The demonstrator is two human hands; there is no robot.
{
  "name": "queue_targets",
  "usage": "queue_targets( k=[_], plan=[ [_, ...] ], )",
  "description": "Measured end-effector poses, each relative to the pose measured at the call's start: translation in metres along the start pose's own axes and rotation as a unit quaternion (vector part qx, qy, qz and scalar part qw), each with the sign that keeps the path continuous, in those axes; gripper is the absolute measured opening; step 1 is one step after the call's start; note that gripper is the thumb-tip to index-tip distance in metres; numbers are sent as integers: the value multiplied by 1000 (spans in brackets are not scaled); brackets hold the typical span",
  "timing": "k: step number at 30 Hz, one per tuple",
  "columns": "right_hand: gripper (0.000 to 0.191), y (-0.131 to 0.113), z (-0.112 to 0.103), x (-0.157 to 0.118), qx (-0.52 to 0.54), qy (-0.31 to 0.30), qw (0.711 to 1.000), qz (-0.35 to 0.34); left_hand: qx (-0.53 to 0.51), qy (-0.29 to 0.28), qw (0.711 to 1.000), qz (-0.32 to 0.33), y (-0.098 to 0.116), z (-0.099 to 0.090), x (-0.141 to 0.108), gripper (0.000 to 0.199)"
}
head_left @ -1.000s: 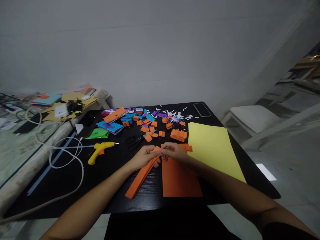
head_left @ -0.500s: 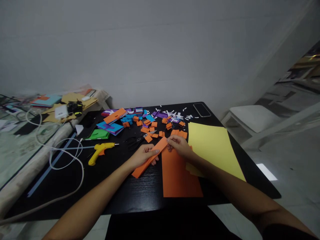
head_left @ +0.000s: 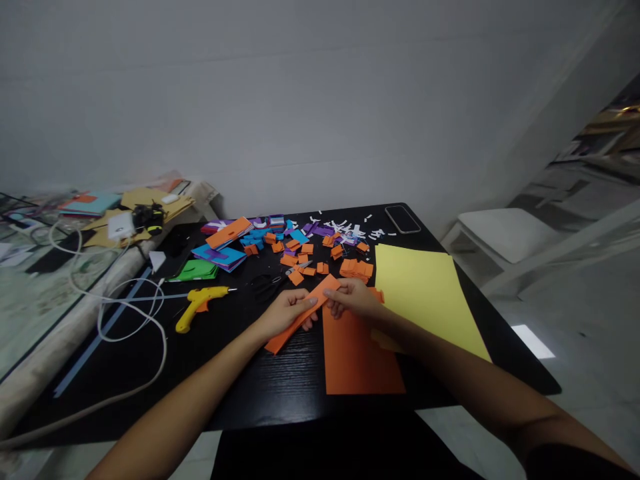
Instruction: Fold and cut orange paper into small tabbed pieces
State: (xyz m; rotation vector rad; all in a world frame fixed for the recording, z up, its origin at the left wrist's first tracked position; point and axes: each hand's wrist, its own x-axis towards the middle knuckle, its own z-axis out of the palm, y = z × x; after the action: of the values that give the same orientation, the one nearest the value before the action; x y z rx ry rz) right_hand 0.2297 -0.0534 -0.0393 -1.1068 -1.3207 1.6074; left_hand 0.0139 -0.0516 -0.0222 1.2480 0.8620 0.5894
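My left hand [head_left: 290,313] is closed round the middle of a folded orange paper strip [head_left: 281,340], thumb on top. The strip slants from lower left to upper right above the black table. Near its upper end, my right hand [head_left: 350,297] pinches the same strip between thumb and fingers. Beneath the right hand lies an orange paper sheet [head_left: 363,367], partly covered by the wrist. Small folded orange pieces [head_left: 295,277] are scattered just beyond the hands, around scissors [head_left: 270,285] with dark handles. A stack of orange pieces [head_left: 357,269] sits behind the right hand.
Yellow sheets [head_left: 420,287] lie at the right, with a phone [head_left: 403,219] behind. A yellow glue gun [head_left: 203,303] and a white cable [head_left: 163,333] are on the left. Green paper [head_left: 197,270], blue paper [head_left: 225,257] and white scraps [head_left: 350,230] spread across the back.
My right hand has shifted slightly down along the strip, its thumb now lying on the strip's face. My left hand keeps its hold in nearly the same place.
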Motion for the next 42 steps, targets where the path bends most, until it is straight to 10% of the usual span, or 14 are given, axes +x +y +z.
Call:
queue_targets(
  k=[42],
  plan=[
    [47, 5, 4, -2, 6, -56, 998, 15, 78, 3, 996, 33, 0, -1, 0, 44]
  ],
)
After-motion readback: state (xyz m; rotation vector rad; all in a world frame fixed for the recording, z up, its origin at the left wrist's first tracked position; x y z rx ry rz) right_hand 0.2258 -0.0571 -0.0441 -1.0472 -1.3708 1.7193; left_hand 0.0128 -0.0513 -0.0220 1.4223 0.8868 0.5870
